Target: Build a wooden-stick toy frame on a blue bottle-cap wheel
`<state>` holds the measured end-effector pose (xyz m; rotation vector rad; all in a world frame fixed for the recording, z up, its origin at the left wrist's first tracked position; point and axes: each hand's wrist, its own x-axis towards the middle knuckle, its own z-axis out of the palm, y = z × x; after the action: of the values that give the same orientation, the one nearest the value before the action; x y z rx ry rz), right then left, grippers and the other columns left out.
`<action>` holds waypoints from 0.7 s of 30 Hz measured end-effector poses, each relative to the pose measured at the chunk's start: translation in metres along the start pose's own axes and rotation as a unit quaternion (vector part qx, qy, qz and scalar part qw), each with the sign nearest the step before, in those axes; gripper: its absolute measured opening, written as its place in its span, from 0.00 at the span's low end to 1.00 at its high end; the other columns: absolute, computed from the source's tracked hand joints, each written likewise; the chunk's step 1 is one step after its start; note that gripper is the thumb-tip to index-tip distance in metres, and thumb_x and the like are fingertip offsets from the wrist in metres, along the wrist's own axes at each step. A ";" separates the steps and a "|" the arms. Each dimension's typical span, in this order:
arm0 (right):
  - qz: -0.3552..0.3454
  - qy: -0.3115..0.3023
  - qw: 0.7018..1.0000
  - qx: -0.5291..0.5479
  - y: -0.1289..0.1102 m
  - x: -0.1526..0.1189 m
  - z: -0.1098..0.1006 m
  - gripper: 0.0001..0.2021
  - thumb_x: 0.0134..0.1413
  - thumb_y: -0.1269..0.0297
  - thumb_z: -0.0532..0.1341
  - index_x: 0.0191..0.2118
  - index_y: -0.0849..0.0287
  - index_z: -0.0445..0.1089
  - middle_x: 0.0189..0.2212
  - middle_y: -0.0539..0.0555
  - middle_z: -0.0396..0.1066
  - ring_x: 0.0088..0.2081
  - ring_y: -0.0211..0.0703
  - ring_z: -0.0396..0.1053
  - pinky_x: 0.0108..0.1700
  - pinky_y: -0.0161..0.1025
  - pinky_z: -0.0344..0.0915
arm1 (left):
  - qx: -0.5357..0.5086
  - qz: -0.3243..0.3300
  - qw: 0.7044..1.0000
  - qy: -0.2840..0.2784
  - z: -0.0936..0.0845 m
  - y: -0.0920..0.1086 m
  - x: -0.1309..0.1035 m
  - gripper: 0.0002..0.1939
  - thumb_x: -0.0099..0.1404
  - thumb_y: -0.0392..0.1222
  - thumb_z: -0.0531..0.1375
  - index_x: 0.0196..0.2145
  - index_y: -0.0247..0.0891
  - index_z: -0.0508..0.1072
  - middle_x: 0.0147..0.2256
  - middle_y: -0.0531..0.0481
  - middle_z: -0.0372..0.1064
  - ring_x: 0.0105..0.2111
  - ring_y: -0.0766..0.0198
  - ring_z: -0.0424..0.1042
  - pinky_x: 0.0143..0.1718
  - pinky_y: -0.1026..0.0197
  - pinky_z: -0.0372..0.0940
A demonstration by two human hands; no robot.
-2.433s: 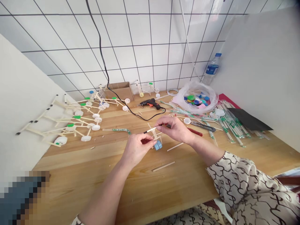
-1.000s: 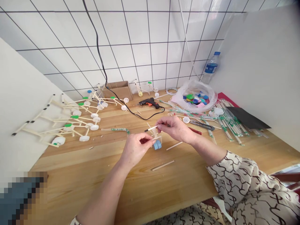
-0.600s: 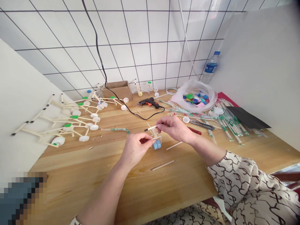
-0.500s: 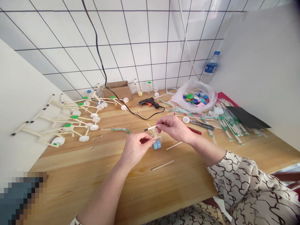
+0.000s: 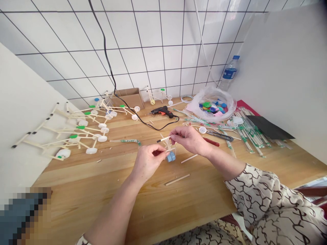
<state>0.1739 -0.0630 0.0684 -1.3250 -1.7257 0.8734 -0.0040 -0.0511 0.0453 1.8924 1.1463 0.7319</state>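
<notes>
Above the middle of the table my left hand pinches a small frame of thin wooden sticks, its fingertips closed on one stick. Two blue bottle caps sit as wheels at the frame's near end. My right hand is closed at the frame's far side, where a black-tipped stick sticks out leftward from its thumb and fingers. The fingers hide part of the frame, and I cannot tell how the black-tipped stick joins it. A loose wooden stick lies on the table below the hands.
Several finished stick tricycles stand at the left. A glue gun with a black cord lies behind the hands. At the right are a plastic bag of bottle caps, a utility knife, wrapped chopsticks and a water bottle.
</notes>
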 end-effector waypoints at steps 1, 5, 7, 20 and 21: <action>0.001 0.000 1.000 0.000 0.000 0.000 0.000 0.08 0.54 0.70 0.54 0.26 0.62 0.68 0.23 0.49 0.69 0.27 0.35 0.64 0.33 0.34 0.60 | -0.001 -0.001 1.000 0.000 0.000 0.000 0.000 0.07 0.53 0.43 0.62 0.25 0.37 0.77 0.24 0.49 0.76 0.25 0.61 0.72 0.27 0.63 0.63; 0.007 -0.002 1.000 -0.001 -0.003 0.000 0.000 0.08 0.54 0.71 0.54 0.27 0.62 0.68 0.23 0.49 0.69 0.26 0.34 0.63 0.32 0.34 0.59 | -0.002 -0.002 1.000 0.000 0.000 0.000 0.000 0.07 0.53 0.42 0.63 0.25 0.37 0.77 0.24 0.49 0.76 0.25 0.61 0.72 0.28 0.63 0.64; 0.009 -0.004 1.000 0.002 -0.004 -0.001 -0.001 0.08 0.54 0.71 0.54 0.27 0.63 0.68 0.23 0.49 0.69 0.26 0.34 0.64 0.32 0.33 0.60 | -0.002 -0.001 1.000 0.001 0.000 0.000 0.000 0.07 0.53 0.42 0.63 0.25 0.36 0.77 0.24 0.49 0.76 0.25 0.62 0.72 0.28 0.63 0.64; -0.068 0.010 0.996 -0.050 -0.005 -0.004 -0.007 0.08 0.53 0.70 0.56 0.35 0.62 0.73 0.30 0.52 0.74 0.33 0.38 0.69 0.37 0.35 0.65 | -0.016 0.025 0.999 0.016 0.002 -0.007 0.002 0.06 0.53 0.41 0.63 0.24 0.36 0.77 0.23 0.51 0.75 0.23 0.63 0.71 0.26 0.64 0.64; -0.071 0.011 0.996 -0.051 -0.006 -0.004 -0.007 0.08 0.53 0.70 0.56 0.35 0.62 0.74 0.31 0.52 0.74 0.33 0.38 0.69 0.38 0.35 0.65 | -0.017 0.026 0.999 0.015 0.002 -0.007 0.002 0.06 0.53 0.41 0.63 0.24 0.36 0.77 0.24 0.51 0.76 0.23 0.63 0.72 0.26 0.64 0.64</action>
<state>0.1779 -0.0676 0.0756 -1.2539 -1.8430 0.6957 -0.0049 -0.0482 0.0383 1.8949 1.1014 0.8062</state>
